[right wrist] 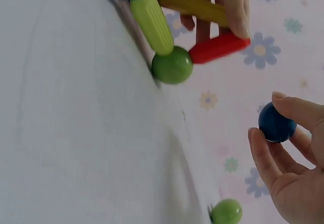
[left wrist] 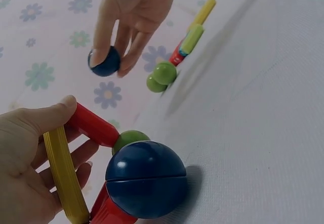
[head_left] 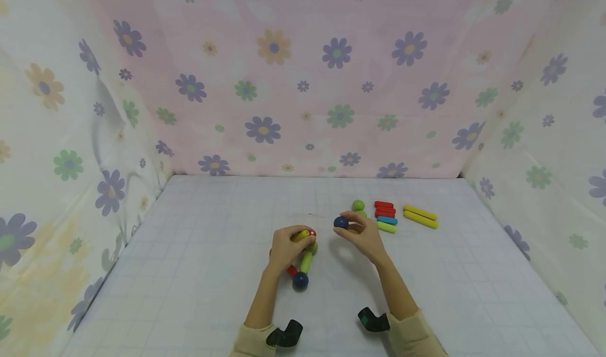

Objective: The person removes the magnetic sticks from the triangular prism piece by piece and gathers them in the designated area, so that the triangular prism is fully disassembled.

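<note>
My left hand point(head_left: 284, 247) holds the upper part of a small structure of rods and balls. Its thumb lies at the top ends of a yellow rod point(left wrist: 65, 176) and a red rod point(left wrist: 93, 125), which slant toward each other. Lower down, a light green rod point(right wrist: 152, 24) joins a green ball point(right wrist: 172, 65) to a blue ball point(head_left: 300, 281) on the table. Another red rod point(left wrist: 112, 211) meets that blue ball. To the right, my right hand point(head_left: 365, 240) pinches a loose blue ball point(head_left: 341, 223) between thumb and fingers, above the table and apart from the structure.
Behind my right hand sit two green balls point(head_left: 358, 205). Beside them lie short red rods point(head_left: 384, 213), a blue rod point(head_left: 387, 221) and a light green rod point(head_left: 386, 227). Two longer yellow rods point(head_left: 420, 219) are farther right. Flowered cloth point(head_left: 303, 110) surrounds the white table point(head_left: 199, 252).
</note>
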`<state>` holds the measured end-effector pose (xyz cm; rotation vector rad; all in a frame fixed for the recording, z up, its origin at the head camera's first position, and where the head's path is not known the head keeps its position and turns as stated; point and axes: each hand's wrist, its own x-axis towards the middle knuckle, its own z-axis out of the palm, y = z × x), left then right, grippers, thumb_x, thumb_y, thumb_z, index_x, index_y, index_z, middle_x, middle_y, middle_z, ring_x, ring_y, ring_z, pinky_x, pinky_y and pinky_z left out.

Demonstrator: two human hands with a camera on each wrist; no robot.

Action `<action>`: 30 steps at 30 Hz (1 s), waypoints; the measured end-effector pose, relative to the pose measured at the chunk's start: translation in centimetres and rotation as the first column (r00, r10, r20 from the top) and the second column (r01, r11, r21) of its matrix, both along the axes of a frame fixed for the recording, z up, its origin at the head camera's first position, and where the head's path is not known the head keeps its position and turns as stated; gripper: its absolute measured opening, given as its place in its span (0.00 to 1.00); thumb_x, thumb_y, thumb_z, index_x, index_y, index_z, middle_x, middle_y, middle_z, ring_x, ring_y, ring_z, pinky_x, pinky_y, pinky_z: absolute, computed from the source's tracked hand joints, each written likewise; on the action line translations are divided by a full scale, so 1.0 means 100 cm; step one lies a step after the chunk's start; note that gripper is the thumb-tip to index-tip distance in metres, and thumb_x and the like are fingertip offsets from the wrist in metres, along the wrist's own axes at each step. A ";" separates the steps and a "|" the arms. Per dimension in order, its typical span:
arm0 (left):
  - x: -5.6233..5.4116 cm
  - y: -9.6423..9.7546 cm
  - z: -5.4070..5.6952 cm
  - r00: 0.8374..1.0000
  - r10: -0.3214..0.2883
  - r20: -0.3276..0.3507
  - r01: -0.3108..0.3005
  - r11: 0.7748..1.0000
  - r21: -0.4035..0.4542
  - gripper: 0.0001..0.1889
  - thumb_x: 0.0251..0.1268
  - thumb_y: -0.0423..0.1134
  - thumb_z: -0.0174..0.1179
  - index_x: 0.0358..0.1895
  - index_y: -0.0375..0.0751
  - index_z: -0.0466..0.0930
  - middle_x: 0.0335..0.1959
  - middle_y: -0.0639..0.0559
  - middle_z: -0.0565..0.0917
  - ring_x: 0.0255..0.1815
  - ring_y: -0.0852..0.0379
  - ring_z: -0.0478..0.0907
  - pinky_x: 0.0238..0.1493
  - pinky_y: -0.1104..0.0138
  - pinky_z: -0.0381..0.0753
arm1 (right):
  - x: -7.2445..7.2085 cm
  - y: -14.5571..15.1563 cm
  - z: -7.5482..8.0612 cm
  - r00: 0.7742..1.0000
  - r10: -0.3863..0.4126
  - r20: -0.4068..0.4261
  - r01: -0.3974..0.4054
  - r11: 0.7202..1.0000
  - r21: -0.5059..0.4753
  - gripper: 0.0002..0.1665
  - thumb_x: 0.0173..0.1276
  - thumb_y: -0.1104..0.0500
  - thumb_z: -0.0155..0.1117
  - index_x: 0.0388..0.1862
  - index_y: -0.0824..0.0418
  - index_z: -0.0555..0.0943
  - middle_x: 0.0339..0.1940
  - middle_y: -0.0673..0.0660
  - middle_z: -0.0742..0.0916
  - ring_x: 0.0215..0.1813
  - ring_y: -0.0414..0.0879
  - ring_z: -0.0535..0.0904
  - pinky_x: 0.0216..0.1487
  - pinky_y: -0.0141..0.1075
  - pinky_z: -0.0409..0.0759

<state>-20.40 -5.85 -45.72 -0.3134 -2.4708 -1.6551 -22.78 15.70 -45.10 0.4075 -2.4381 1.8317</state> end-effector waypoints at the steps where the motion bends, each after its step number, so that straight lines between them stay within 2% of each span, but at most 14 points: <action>1: 0.000 0.000 0.000 1.000 0.001 -0.002 -0.001 1.000 0.002 0.09 0.55 0.38 0.67 0.38 0.38 0.86 0.35 0.47 0.85 0.35 0.57 0.74 0.34 0.71 0.74 | -0.001 0.004 -0.003 1.000 -0.017 -0.004 0.017 1.000 0.006 0.24 0.58 0.63 0.70 0.53 0.69 0.76 0.49 0.67 0.82 0.43 0.51 0.81 0.43 0.27 0.77; 6: 0.001 0.001 -0.001 1.000 -0.002 -0.012 0.002 1.000 0.020 0.09 0.54 0.37 0.67 0.38 0.38 0.86 0.35 0.47 0.85 0.35 0.57 0.74 0.34 0.70 0.73 | -0.004 0.022 -0.013 0.995 -0.102 -0.009 0.102 0.994 0.047 0.26 0.57 0.59 0.71 0.53 0.67 0.77 0.48 0.64 0.82 0.44 0.51 0.80 0.44 0.27 0.77; 12: 0.001 0.001 -0.001 1.000 -0.003 -0.012 0.004 0.999 0.033 0.09 0.55 0.37 0.67 0.38 0.38 0.86 0.35 0.46 0.85 0.35 0.56 0.74 0.35 0.70 0.73 | -0.005 0.035 -0.020 0.978 -0.194 0.082 0.182 0.974 0.134 0.26 0.58 0.58 0.70 0.54 0.66 0.76 0.50 0.65 0.81 0.46 0.54 0.78 0.45 0.29 0.75; 16: 0.001 0.001 -0.002 1.000 -0.004 -0.010 0.005 0.999 0.037 0.09 0.55 0.37 0.67 0.38 0.38 0.86 0.36 0.46 0.85 0.35 0.56 0.74 0.35 0.69 0.73 | -0.006 0.039 -0.023 0.962 -0.240 0.129 0.212 0.957 0.200 0.27 0.59 0.57 0.69 0.55 0.67 0.75 0.52 0.67 0.80 0.48 0.56 0.78 0.48 0.35 0.76; 21: 0.000 0.001 -0.003 1.000 -0.001 -0.008 0.001 1.000 0.031 0.09 0.55 0.38 0.67 0.38 0.39 0.86 0.36 0.47 0.85 0.35 0.57 0.75 0.36 0.69 0.73 | -0.008 0.041 -0.028 0.955 -0.265 0.131 0.225 0.940 0.258 0.26 0.60 0.58 0.68 0.54 0.68 0.74 0.52 0.68 0.80 0.48 0.57 0.78 0.52 0.43 0.77; 30: 0.001 0.001 -0.004 1.000 -0.005 -0.004 0.005 0.999 0.053 0.09 0.55 0.37 0.67 0.38 0.38 0.86 0.36 0.46 0.85 0.36 0.56 0.75 0.36 0.68 0.73 | -0.013 0.042 -0.035 0.941 -0.298 0.162 0.246 0.928 0.281 0.27 0.61 0.56 0.67 0.55 0.68 0.74 0.54 0.67 0.80 0.50 0.58 0.77 0.53 0.43 0.77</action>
